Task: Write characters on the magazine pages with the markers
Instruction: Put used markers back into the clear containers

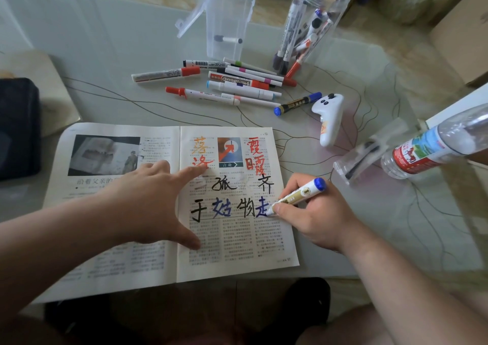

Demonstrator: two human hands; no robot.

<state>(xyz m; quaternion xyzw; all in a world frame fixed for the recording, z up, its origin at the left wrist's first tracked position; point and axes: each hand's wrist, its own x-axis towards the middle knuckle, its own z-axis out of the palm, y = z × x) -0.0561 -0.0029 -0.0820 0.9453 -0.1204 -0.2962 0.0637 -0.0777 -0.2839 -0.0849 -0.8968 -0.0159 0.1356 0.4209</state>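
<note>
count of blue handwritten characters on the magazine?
2. One blue character sits second from left in the bottom handwritten row; the other ends that row, at the tip of the marker in the right hand. That hand could hide more.

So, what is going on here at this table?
A person is writing large characters over the print of an open magazine. The right hand grips a blue-capped marker, its tip at a blue character by the right page's outer edge. The left hand lies spread across the fold, pressing the pages flat. Orange, red, black and blue characters already stand on that page. More markers lie loose behind the magazine; others are in a clear jar.
</note>
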